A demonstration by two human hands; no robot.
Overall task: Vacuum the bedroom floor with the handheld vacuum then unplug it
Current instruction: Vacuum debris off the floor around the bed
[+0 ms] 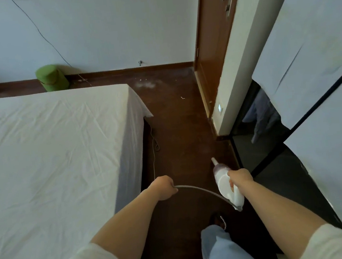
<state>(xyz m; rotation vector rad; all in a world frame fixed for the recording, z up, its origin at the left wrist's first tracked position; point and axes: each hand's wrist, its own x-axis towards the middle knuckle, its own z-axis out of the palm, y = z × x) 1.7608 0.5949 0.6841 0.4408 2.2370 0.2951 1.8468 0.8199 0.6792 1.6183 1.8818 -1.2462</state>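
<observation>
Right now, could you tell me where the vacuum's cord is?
In the head view, the cord arcs low at centre from the left hand to the rear of the handheld vacuum held in the right hand.

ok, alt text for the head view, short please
A person stands between a bed and a wardrobe, right hand gripping a white handheld vacuum pointed at the dark wood floor, left hand holding its cord. Pale dust lies on the floor near the far wall, beside a green bin.
</observation>
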